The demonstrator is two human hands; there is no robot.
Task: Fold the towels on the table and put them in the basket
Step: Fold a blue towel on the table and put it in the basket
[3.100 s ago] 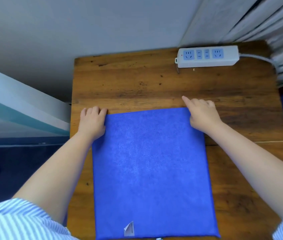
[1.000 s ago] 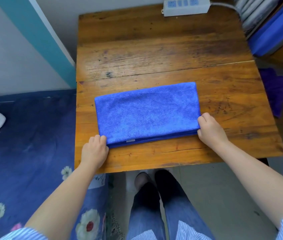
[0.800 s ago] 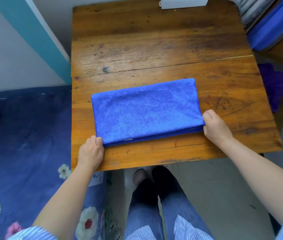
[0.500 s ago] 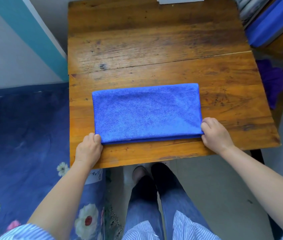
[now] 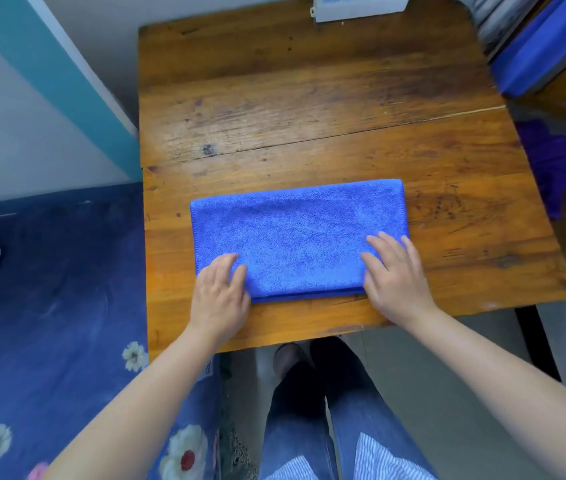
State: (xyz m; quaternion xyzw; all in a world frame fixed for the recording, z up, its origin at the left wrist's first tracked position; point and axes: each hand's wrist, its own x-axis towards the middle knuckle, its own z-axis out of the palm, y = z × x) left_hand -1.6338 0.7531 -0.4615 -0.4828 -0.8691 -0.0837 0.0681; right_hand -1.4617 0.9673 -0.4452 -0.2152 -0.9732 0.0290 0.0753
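Note:
A blue towel (image 5: 299,237), folded in half into a wide rectangle, lies on the near part of the wooden table (image 5: 309,98). My left hand (image 5: 221,296) lies flat on the towel's near left corner, fingers straight. My right hand (image 5: 396,275) lies flat on its near right corner, fingers spread. Neither hand grips the cloth. No basket shows in this view.
A white power strip (image 5: 357,6) sits at the table's far edge. More blue cloth (image 5: 548,46) lies on a wooden stand at the right, with purple cloth (image 5: 548,164) below it. A floral blue bed cover (image 5: 49,306) lies left. My legs stand under the near edge.
The towel has been folded in half toward me. Both hands let go of the near corners and moved onto the towel's top, pressing it flat.

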